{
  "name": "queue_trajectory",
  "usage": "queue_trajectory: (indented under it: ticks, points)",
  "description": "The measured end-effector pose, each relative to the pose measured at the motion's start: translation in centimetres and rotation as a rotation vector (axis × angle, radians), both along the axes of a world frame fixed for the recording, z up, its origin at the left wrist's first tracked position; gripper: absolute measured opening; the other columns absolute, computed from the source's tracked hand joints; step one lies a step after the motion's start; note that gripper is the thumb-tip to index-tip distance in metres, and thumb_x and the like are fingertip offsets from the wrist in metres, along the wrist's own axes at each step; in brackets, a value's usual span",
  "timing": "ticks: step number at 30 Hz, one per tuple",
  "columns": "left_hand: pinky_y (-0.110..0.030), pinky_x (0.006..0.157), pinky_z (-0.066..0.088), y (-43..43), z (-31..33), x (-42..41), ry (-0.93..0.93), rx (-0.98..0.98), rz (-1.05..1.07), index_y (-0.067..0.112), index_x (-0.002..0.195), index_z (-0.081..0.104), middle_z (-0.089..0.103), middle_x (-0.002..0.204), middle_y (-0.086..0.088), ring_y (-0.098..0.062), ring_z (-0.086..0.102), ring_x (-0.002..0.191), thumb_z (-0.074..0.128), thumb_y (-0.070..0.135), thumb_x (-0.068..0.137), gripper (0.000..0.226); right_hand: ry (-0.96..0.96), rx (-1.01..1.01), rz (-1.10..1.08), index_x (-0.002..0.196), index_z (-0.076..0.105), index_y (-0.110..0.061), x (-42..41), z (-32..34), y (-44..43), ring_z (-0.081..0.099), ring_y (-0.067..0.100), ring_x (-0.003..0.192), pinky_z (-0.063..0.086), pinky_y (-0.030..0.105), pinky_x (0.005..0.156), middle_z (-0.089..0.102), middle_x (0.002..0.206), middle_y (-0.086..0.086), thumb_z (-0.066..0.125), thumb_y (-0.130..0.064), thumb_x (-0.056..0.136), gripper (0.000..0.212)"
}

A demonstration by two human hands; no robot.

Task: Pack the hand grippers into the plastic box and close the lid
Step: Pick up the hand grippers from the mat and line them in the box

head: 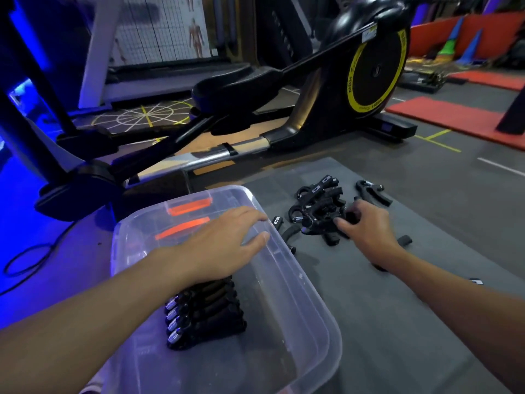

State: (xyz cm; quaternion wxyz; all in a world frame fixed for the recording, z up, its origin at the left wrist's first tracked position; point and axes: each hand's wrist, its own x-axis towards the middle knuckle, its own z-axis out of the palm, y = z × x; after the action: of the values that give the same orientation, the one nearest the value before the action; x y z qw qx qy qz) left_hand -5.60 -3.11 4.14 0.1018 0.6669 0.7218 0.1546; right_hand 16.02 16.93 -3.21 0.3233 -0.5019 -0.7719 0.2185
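A clear plastic box (309,308) sits open on a grey mat (397,280), holding a neat row of black hand grippers (207,317). The left hand (224,245) hovers above it, fingers spread, empty. The right hand (366,228) curls its fingers onto the loose pile of grippers (318,211) beside the box.

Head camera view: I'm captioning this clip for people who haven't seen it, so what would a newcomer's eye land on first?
Probably the clear plastic box at lower centre, with a neat row of black hand grippers packed inside under the left hand. Next, the right hand reaching into a loose pile of grippers on the grey mat. Behind looms a black exercise machine with a yellow-ringed wheel.
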Motion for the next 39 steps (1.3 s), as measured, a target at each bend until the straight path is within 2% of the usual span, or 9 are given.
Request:
queue_trajectory:
  ticks: [4, 6, 9, 14, 19, 28, 32, 36, 39]
  points:
    - [-0.037, 0.106, 0.038, -0.8, 1.2, -0.3, -0.026, 0.065, 0.021, 0.028, 0.136, 0.046, 0.047, 0.140, 0.011, -0.009, 0.044, 0.127, 0.047, 0.045, 0.095, 0.045, 0.047, 0.110, 0.057, 0.086, 0.066, -0.017, -0.4, 5.2, -1.3, 0.061, 0.022, 0.070, 0.049, 0.032, 0.063, 0.062, 0.071, 0.000, 0.079, -0.029, 0.076, 0.020]
    - [-0.036, 0.106, 0.038, -1.3, 1.8, -0.4, -0.042, 0.099, 0.024, 0.029, 0.136, 0.046, 0.048, 0.140, 0.011, -0.008, 0.045, 0.126, 0.049, 0.045, 0.094, 0.045, 0.110, 0.105, 0.103, 0.084, 0.066, -0.018, -0.4, 7.7, -2.2, 0.062, 0.019, 0.062, 0.054, 0.032, 0.054, 0.063, 0.072, 0.003, 0.079, -0.030, 0.076, 0.020]
    - [-0.028, 0.102, 0.039, -2.3, 3.0, -0.5, -0.067, 0.166, 0.042, 0.028, 0.133, 0.049, 0.051, 0.135, 0.015, -0.006, 0.048, 0.121, 0.053, 0.042, 0.094, 0.042, 0.109, 0.132, 0.128, 0.082, 0.066, -0.020, -0.5, 10.5, -3.6, 0.055, 0.010, 0.057, 0.042, 0.015, 0.046, 0.062, 0.071, -0.001, 0.079, -0.034, 0.076, 0.020]
    - [-0.036, 0.096, 0.046, -4.5, 4.3, -1.3, -0.130, 0.253, 0.079, 0.036, 0.125, 0.051, 0.054, 0.117, 0.022, -0.002, 0.052, 0.111, 0.050, 0.051, 0.084, 0.044, 0.187, 0.101, 0.176, 0.078, 0.065, -0.022, -2.0, 12.3, -6.7, 0.055, 0.008, 0.056, 0.039, 0.011, 0.046, 0.062, 0.066, -0.003, 0.080, -0.035, 0.074, 0.019]
    - [-0.032, 0.092, 0.048, -6.4, 5.0, -2.7, -0.154, 0.298, 0.114, 0.033, 0.126, 0.053, 0.056, 0.117, 0.018, 0.000, 0.053, 0.110, 0.059, 0.048, 0.085, 0.044, 0.280, -0.051, 0.293, 0.078, 0.065, -0.021, -4.9, 11.8, -9.9, 0.061, 0.019, 0.056, 0.051, 0.032, 0.048, 0.067, 0.071, 0.006, 0.080, -0.032, 0.074, 0.019]
    - [-0.026, 0.078, 0.051, -8.6, 5.7, -5.0, -0.196, 0.265, 0.137, 0.040, 0.117, 0.061, 0.064, 0.103, 0.017, 0.000, 0.062, 0.091, 0.071, 0.033, 0.084, 0.035, 0.374, -0.296, 0.500, 0.080, 0.066, -0.009, -8.6, 11.9, -13.3, 0.060, 0.009, 0.054, 0.048, 0.018, 0.051, 0.068, 0.070, 0.013, 0.079, -0.021, 0.077, 0.018]
    - [-0.025, 0.071, 0.053, -9.2, 5.8, -5.1, -0.231, 0.242, 0.104, 0.033, 0.115, 0.065, 0.068, 0.098, 0.013, -0.005, 0.064, 0.076, 0.072, 0.025, 0.085, 0.033, 0.405, -0.369, 0.565, 0.082, 0.065, -0.004, -9.1, 11.7, -14.1, 0.059, 0.013, 0.053, 0.050, 0.022, 0.052, 0.068, 0.071, 0.017, 0.077, -0.018, 0.079, 0.019]
    - [-0.023, 0.072, 0.051, -9.8, 5.4, -5.8, -0.236, 0.203, 0.096, 0.032, 0.107, 0.067, 0.068, 0.094, 0.014, -0.008, 0.063, 0.077, 0.074, 0.022, 0.083, 0.027, 0.306, -0.412, 0.678, 0.087, 0.065, 0.000, -9.0, 11.1, -14.1, 0.060, 0.021, 0.055, 0.055, 0.038, 0.058, 0.067, 0.069, 0.017, 0.075, -0.016, 0.082, 0.019]
    - [-0.028, 0.074, 0.052, -10.3, 4.8, -6.4, -0.234, 0.162, 0.094, 0.033, 0.103, 0.066, 0.069, 0.090, 0.009, -0.009, 0.065, 0.077, 0.075, 0.025, 0.082, 0.023, 0.163, -0.298, 0.775, 0.093, 0.069, -0.016, -8.8, 10.8, -14.0, 0.067, 0.028, 0.069, 0.057, 0.042, 0.071, 0.069, 0.079, 0.013, 0.076, -0.012, 0.080, 0.015]
